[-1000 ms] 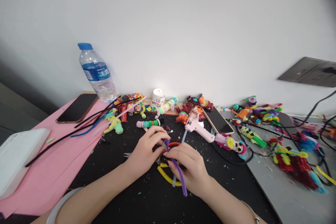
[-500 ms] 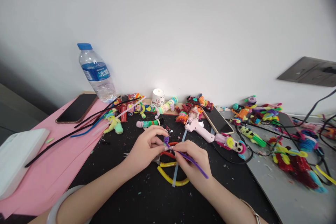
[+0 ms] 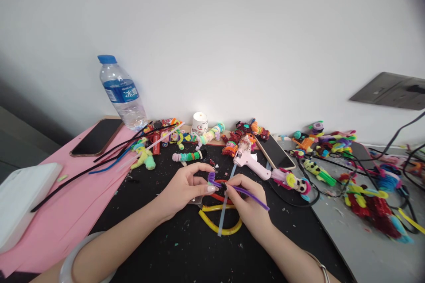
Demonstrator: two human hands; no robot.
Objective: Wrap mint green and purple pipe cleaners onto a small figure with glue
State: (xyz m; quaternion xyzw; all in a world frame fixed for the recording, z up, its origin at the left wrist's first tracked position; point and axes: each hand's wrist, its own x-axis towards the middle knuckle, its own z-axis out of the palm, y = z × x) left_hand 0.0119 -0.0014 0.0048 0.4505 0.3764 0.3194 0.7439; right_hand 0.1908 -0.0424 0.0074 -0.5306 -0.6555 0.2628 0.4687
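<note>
Both hands hold a purple pipe cleaner point(image 3: 249, 194) above the black work mat. My left hand point(image 3: 186, 188) pinches its coiled end between thumb and fingers. My right hand point(image 3: 249, 199) grips the straighter length a little to the right, and the free tail slants down across that hand. Below them lie scissors with red and yellow handles point(image 3: 221, 229), partly covered by the hands. A translucent glue stick point(image 3: 223, 216) lies across the handles. Just beyond my right hand rests a pale pink glue gun point(image 3: 252, 163).
A tilted water bottle point(image 3: 122, 95) leans on the wall, with a dark phone point(image 3: 97, 137) beside it. Pipe-cleaner figures point(image 3: 187, 156) line the back, near a paper cup point(image 3: 199, 123) and another phone point(image 3: 276, 152). Black cables point(image 3: 396, 139) run among more figures at right.
My right hand has moved slightly right, away from the left, and more of the purple pipe cleaner shows between them. The left hand keeps its pinch in nearly the same place.
</note>
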